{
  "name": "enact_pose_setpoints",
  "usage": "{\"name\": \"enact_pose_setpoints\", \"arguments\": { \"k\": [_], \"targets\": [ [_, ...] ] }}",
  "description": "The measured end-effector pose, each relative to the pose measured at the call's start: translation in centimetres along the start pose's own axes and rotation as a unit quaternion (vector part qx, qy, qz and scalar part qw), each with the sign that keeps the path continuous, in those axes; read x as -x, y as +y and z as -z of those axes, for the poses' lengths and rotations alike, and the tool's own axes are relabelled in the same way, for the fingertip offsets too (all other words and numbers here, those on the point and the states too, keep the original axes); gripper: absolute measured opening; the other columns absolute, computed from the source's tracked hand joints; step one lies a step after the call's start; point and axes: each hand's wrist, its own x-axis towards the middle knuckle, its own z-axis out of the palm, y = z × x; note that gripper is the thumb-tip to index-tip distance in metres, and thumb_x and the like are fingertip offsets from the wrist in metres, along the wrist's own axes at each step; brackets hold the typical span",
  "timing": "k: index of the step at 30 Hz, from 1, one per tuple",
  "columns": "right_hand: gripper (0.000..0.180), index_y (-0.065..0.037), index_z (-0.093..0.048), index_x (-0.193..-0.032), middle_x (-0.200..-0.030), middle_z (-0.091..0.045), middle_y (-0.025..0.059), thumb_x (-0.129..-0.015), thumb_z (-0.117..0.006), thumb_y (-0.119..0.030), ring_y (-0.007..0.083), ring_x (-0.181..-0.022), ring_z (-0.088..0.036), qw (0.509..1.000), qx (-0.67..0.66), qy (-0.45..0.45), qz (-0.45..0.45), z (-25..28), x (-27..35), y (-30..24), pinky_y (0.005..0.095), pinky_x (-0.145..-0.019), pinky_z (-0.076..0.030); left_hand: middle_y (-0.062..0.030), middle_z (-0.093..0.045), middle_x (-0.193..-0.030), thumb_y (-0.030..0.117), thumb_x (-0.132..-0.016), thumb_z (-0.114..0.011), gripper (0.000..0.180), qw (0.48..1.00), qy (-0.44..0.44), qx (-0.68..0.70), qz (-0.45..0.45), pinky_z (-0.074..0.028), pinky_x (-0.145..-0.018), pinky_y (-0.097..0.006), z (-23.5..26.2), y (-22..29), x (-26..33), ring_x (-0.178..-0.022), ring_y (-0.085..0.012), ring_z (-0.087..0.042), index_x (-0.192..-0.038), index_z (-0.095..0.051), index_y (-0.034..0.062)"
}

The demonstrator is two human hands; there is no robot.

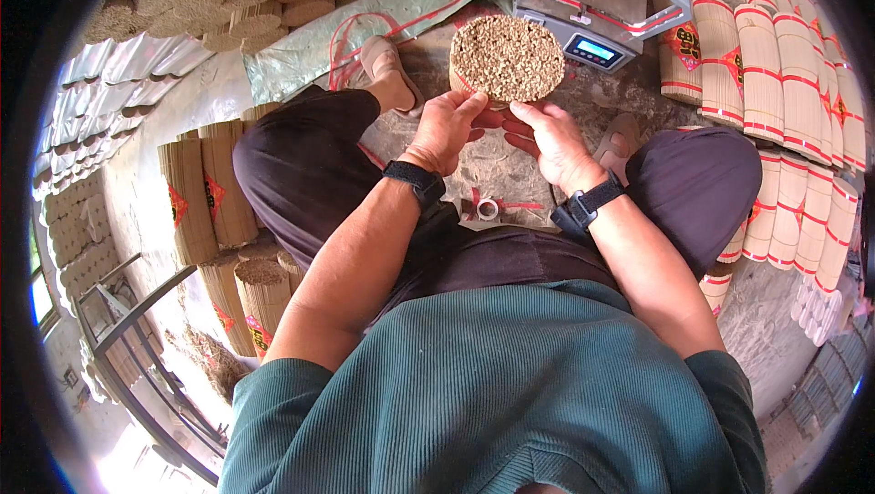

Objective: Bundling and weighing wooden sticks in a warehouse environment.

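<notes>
Head view: left hand [447,128] and right hand [550,138] clasping upright stick bundle [507,58] low on its sides, probably heavy, stiff, loose-packed.

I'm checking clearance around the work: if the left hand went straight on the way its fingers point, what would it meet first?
The left hand points up and forward and already touches the round bundle of sticks, so that comes first. Past it stands the weighing scale, though depth is hard to judge.
</notes>
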Motion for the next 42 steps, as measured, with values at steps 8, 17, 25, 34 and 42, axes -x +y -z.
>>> {"name": "enact_pose_setpoints", "arguments": {
  "k": [8, 17, 25, 34, 42],
  "targets": [
    [0.02, -0.007, -0.063, -0.097, -0.091, -0.065, 0.0039, -0.084, -0.065, -0.022, 0.0172, -0.083, -0.062, 1.0, -0.015, -0.011, -0.001, 0.0, -0.3, 0.2, 0.032, -0.075, -0.05, -0.0052, -0.069, -0.093, 0.027, -0.097, -0.051, 0.023, 1.0, -0.003, 0.0, -0.005, -0.045, -0.081, -0.031, 0.2, -0.2, -0.2, -0.087, -0.0143, -0.064, -0.102, -0.061, 0.0074],
    [0.02, -0.006, -0.063, -0.096, -0.089, -0.064, 0.0053, -0.083, -0.063, -0.021, 0.0188, -0.08, -0.063, 0.999, -0.032, -0.003, -0.003, -0.4, -0.4, 0.2, 0.033, -0.073, -0.051, -0.005, -0.069, -0.089, 0.026, -0.096, -0.051, 0.022, 1.0, 0.001, -0.002, -0.012, -0.046, -0.079, -0.031, 0.2, -0.3, -0.2, -0.085, -0.0143, -0.064, -0.1, -0.062, 0.0071],
    [0.02, -0.005, -0.063, -0.095, -0.087, -0.065, 0.0065, -0.082, -0.062, -0.02, 0.0189, -0.078, -0.063, 0.999, -0.04, 0.004, 0.0, -0.5, -0.5, 0.5, 0.0331, -0.071, -0.052, -0.0048, -0.067, -0.085, 0.027, -0.094, -0.056, 0.022, 0.998, 0.059, 0.026, -0.016, -0.048, -0.075, -0.03, 0.8, 0.6, -0.2, -0.08, -0.0153, -0.065, -0.095, -0.061, 0.0063],
    [0.017, -0.004, -0.059, -0.099, -0.088, -0.063, 0.0074, -0.086, -0.061, -0.014, 0.019, -0.079, -0.063, 1.0, -0.026, 0.006, 0.002, -0.5, -0.7, 0.4, 0.0342, -0.074, -0.054, -0.0066, -0.067, -0.088, 0.024, -0.095, -0.054, 0.024, 0.995, 0.061, -0.033, -0.065, -0.049, -0.072, -0.028, 1.4, 0.2, -1.1, -0.078, -0.0159, -0.066, -0.098, -0.061, 0.0016],
    [0.019, -0.003, -0.058, -0.102, -0.092, -0.063, 0.0088, -0.086, -0.06, -0.013, 0.0202, -0.081, -0.063, 1.0, 0.0, 0.016, 0.009, -0.8, -0.5, 0.2, 0.0349, -0.075, -0.054, -0.0081, -0.068, -0.083, 0.022, -0.096, -0.051, 0.025, 0.991, 0.067, -0.084, -0.084, -0.049, -0.069, -0.026, 1.3, 0.5, -1.1, -0.073, -0.0154, -0.065, -0.095, -0.061, -0.0001]
  ]
}}
